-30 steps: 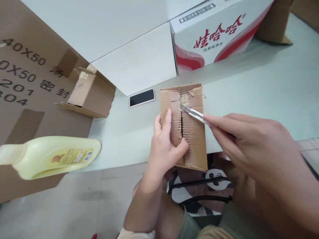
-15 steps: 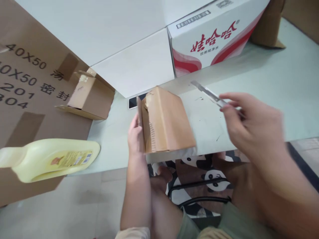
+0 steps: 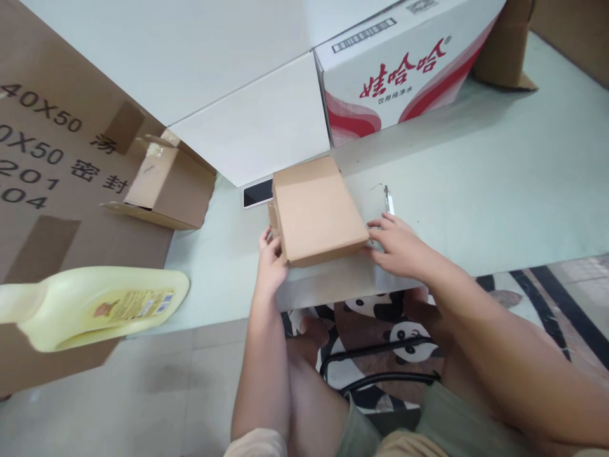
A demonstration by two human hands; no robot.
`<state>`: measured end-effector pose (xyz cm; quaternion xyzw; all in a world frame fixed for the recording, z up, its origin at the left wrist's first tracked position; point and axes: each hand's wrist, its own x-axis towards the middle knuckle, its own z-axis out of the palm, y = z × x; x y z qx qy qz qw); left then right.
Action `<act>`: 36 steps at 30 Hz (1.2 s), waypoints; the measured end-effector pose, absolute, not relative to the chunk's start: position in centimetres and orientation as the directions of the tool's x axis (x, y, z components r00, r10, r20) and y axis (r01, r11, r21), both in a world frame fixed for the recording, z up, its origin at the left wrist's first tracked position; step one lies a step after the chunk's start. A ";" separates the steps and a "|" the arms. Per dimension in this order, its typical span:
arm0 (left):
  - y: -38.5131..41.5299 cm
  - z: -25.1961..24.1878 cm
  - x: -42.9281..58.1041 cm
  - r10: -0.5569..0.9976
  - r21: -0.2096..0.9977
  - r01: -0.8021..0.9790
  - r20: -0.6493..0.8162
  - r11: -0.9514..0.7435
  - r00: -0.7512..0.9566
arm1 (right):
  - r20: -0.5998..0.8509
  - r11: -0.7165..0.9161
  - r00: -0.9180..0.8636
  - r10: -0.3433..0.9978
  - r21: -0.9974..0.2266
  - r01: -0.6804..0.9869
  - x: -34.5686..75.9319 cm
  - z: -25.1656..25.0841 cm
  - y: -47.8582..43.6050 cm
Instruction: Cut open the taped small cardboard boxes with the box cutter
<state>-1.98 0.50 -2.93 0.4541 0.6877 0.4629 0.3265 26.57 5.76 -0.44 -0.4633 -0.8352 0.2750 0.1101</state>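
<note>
A small brown cardboard box lies on the pale table near its front edge, a broad plain face up. My left hand grips the box's left side, where a flap stands out; some of its fingers are hidden behind that side. At the box's near right corner is my right hand, its fingers and thumb around the corner. Just beyond its fingertips, a slim utility knife rests on the tabletop, out of the hand.
Behind the box lie a phone and a large white carton with red lettering. To the left are an opened small box, a pale yellow bottle and a big printed carton. A panda-patterned stool is below.
The knife has left my right hand and lies on the table. That hand has moved left to the box. The box has been turned so a broad face is up.
</note>
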 end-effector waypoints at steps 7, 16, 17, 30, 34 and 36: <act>-0.9 -2.4 -1.3 0.919 0.973 -0.217 -0.157 0.081 -0.361 | 0.192 0.363 -0.510 0.838 -0.895 0.260 25.9 0.2 5.6; -0.9 -1.4 -0.7 0.933 0.979 -0.203 -0.100 0.030 -0.344 | 0.260 0.428 -0.475 0.841 -0.856 0.289 26.3 -0.2 5.5; -0.8 -1.5 -0.7 0.922 0.983 -0.183 -0.082 0.012 -0.378 | 0.273 0.431 -0.454 0.848 -0.853 0.293 26.4 -0.2 5.4; -1.1 -1.1 -0.9 0.991 0.996 0.083 -0.027 0.038 -0.129 | 0.226 0.480 -0.522 0.823 -0.768 0.424 26.4 -0.2 5.7; -0.9 -0.7 -0.7 0.998 0.981 0.189 -0.038 0.048 -0.059 | 0.230 0.541 -0.561 0.795 -0.688 0.484 26.9 -0.1 5.4; -0.7 -0.6 -0.5 0.999 0.979 0.205 -0.003 0.013 -0.052 | 0.227 0.526 -0.552 0.803 -0.706 0.474 27.1 -0.2 5.5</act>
